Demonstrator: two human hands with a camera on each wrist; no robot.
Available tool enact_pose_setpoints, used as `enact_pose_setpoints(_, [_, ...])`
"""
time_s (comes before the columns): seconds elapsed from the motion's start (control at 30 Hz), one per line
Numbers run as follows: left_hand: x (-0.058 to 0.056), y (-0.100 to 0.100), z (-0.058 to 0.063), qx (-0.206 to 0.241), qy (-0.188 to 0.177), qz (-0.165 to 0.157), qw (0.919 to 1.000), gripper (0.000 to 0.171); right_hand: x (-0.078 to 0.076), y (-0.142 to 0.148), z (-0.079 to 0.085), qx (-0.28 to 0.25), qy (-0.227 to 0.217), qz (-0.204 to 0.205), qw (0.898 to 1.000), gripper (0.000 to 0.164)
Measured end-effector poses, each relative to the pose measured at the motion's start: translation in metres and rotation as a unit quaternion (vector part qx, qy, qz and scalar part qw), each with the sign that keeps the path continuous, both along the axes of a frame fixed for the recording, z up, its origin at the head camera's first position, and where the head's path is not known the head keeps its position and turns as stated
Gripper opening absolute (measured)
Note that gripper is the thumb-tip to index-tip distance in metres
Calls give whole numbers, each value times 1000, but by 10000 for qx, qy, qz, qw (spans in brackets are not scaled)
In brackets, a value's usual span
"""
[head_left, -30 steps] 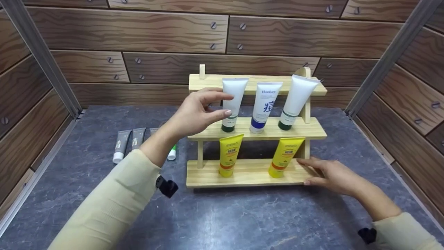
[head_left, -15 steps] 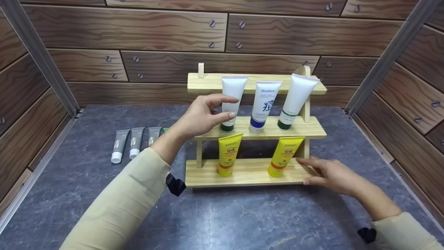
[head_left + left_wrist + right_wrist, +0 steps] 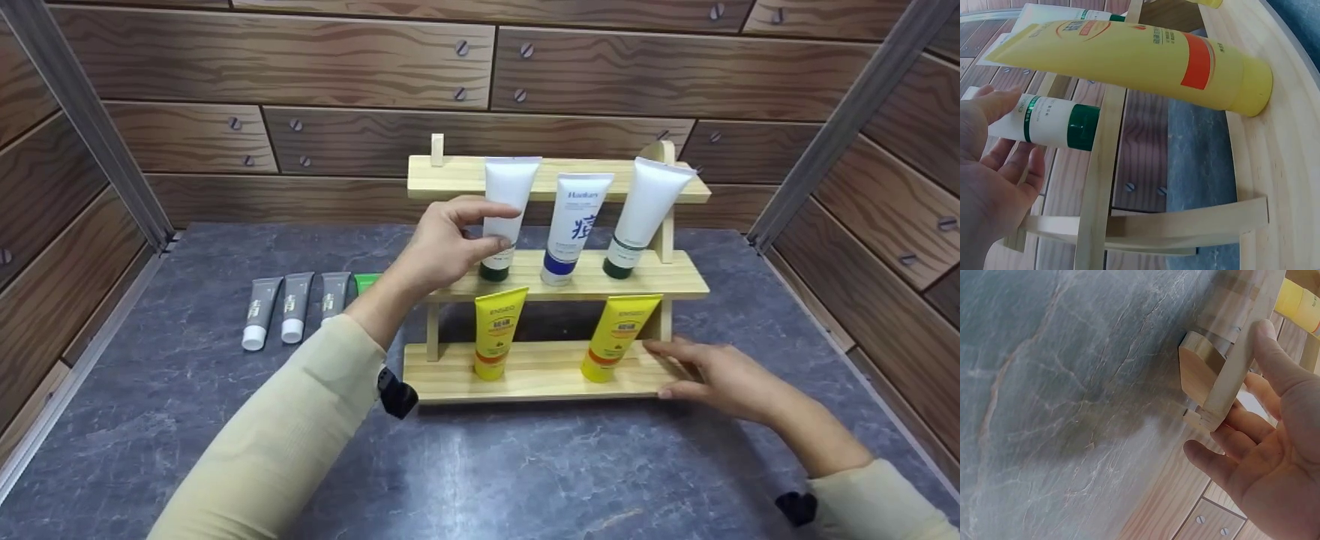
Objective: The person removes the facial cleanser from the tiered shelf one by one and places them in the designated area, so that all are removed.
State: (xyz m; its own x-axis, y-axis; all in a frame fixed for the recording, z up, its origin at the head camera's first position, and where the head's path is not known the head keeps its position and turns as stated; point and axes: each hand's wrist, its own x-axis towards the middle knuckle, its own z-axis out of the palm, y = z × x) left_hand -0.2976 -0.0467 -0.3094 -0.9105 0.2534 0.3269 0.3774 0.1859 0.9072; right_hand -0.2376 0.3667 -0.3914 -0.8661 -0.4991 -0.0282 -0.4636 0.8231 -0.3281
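Left hand (image 3: 444,244) curls round a white, green-capped plastic tube (image 3: 512,180) on the middle shelf, left side, of the three-tier pale wooden rack (image 3: 544,369), though firmness is hard to judge; right hand (image 3: 724,381) grips the rack's lower right end. Light pressure and steady bracing should serve best.

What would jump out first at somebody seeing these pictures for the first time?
Probably the two bright yellow tubes, standing on the bottom shelf of the wooden rack. Above them, three white tubes line the middle shelf, the left hand holding the leftmost white tube. The right hand grips the rack's lower right end.
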Motion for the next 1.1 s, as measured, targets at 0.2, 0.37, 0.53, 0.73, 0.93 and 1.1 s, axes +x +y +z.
enact_pose_setpoints(0.2, [0,5,-2,-8,231,433,9988,31,0,0,-1,-38,-89,-54,9999,75])
enact_pose_setpoints(0.37, [2,1,-4,206,279,546,9979,35,0,0,-1,-22,-75,-49,10000,75])
enact_pose_setpoints(0.53, [9,-8,-2,317,120,524,9981,38,0,1,0,6,-38,-24,10000,74])
enact_pose_setpoints(0.73, [19,-22,2,453,116,516,9976,41,-1,1,0,20,-91,-46,9999,75])
enact_pose_setpoints(0.93, [31,-39,7,372,191,627,9972,42,-1,2,-2,31,-45,-18,10000,74])
enact_pose_setpoints(1.1, [43,-58,9,173,245,811,9963,42,-1,2,-2,31,-17,18,10000,74])
